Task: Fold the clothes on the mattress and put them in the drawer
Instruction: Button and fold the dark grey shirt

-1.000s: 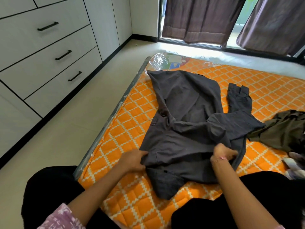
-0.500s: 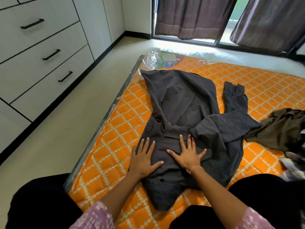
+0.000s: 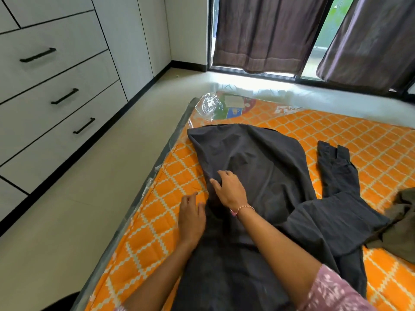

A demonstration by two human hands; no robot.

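Observation:
A dark grey shirt [image 3: 265,167] lies spread on the orange patterned mattress [image 3: 350,131], one sleeve [image 3: 334,169] stretched out to the right. My right hand [image 3: 229,189] rests on the shirt's left side, fingers loosely bent over the cloth near its left edge. My left hand [image 3: 192,218] lies flat at the shirt's left edge, partly on the mattress, fingers straight. White drawers with black handles [image 3: 65,96] line the wall on the left, all closed.
An olive garment [image 3: 402,225] is heaped at the right edge of the mattress. Clear plastic wrap [image 3: 208,104] and a label sit at the mattress's far corner. Bare floor [image 3: 94,198] runs between mattress and drawers. Dark curtains [image 3: 265,32] hang at the back.
Both hands moved from pressing the shirt's middle to its left edge, the right hand reaching further up. The camera has shifted closer and leftward.

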